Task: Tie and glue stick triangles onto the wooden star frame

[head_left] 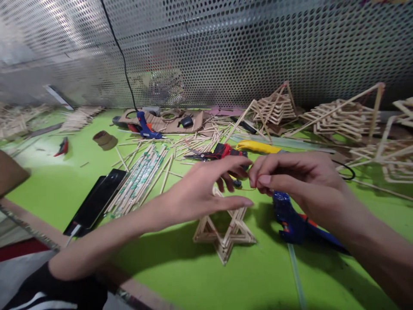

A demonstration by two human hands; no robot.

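Observation:
A star-shaped frame of wooden sticks (226, 234) stands on the green table (209, 275), just under my hands. My left hand (206, 187) hovers above it with its fingers stretched toward the right. My right hand (290, 174) is closed in a pinch on a thin red thread (254, 183) that runs between the two hands' fingertips. A blue glue gun (292, 221) lies below my right wrist, with a clear glue stick (295, 275) sticking out toward the near edge.
A black phone (97, 200) and a bundle of sticks (138, 178) lie at the left. Red-handled scissors (214, 153), a yellow tool (258, 147), a second glue gun (145, 127) and loose sticks lie behind. Finished stick frames (338, 116) are stacked at the right against a perforated metal wall.

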